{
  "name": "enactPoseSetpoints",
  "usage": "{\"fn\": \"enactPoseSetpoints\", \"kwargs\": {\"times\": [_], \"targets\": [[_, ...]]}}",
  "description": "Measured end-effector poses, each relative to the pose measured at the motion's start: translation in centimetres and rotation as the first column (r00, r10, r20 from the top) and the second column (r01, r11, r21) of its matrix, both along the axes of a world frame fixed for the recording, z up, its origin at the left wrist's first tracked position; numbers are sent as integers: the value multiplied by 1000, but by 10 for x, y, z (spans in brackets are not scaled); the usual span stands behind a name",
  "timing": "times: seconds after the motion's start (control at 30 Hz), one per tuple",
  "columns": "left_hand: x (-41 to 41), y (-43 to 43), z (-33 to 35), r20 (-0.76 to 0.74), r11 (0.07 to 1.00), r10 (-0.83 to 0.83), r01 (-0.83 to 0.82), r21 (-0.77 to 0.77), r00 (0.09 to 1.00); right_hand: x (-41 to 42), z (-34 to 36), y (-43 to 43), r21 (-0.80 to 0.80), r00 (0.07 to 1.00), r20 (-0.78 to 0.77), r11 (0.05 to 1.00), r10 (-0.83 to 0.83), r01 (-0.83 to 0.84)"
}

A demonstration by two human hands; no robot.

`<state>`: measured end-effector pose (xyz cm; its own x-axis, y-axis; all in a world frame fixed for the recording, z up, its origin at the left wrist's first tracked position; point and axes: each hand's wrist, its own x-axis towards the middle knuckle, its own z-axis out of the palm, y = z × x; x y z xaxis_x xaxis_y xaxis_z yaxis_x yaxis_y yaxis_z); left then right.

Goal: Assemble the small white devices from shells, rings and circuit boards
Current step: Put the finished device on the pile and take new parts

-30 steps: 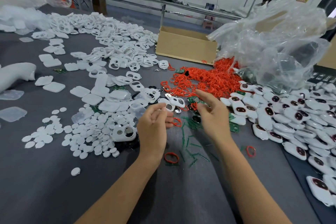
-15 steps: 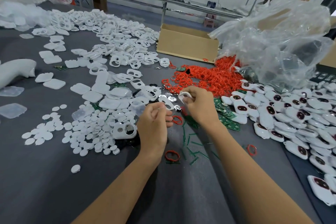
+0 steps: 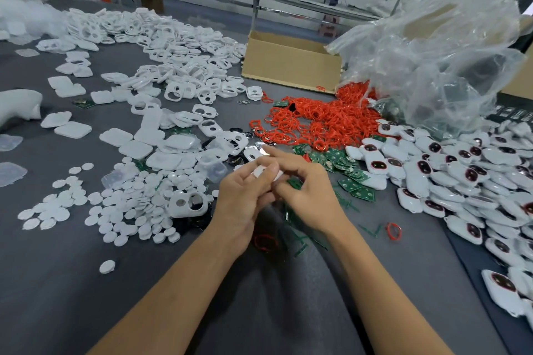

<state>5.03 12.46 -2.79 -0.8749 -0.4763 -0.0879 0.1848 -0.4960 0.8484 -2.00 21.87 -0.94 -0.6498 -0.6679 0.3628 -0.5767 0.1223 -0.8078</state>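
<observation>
Seen from the head camera, the left hand (image 3: 243, 196) and right hand (image 3: 310, 190) meet above the grey counter (image 3: 57, 282), fingers pinched together on a small white shell (image 3: 264, 171), best held level while parts are pressed in squarely.

Matt grey cloth table cover (image 3: 57, 297), glossy white plastic shells (image 3: 178, 72), orange-red rubbery rings (image 3: 326, 118), crinkled clear plastic bag (image 3: 432, 60), plain brown cardboard box (image 3: 291, 66).
</observation>
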Motion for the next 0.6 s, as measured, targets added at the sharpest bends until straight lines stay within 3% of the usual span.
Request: {"fn": "enactPoseSetpoints", "kwargs": {"times": [0.1,0.17,0.23,0.3,0.4,0.47,0.53,0.6], "targets": [[0,0,1,-38,999,14,-12,47,999,-1,1,2,-118,956,270,990,112,-82],[0,0,2,-50,998,38,-35,59,998,-1,1,2,-196,942,324,980,85,-21],[0,-1,2,-60,995,66,-61,85,996,-2,-1,3,-157,973,206,978,-105,138],[1,-2,3,-86,992,84,-75,103,993,-4,-4,6,-22,963,-50,964,-265,265],[2,-4,4,-130,990,114,-103,95,985,-5,-13,7,299,925,-358,922,-129,244],[2,-3,5,-133,989,133,-123,84,982,-5,-19,6,407,898,-434,872,-77,272],[1,-2,5,-117,984,167,-158,78,979,-5,-19,5,370,880,-458,873,-126,318],[0,-2,5,-95,981,188,-183,58,978,-5,-16,6,289,902,-389,906,-185,310]]}}
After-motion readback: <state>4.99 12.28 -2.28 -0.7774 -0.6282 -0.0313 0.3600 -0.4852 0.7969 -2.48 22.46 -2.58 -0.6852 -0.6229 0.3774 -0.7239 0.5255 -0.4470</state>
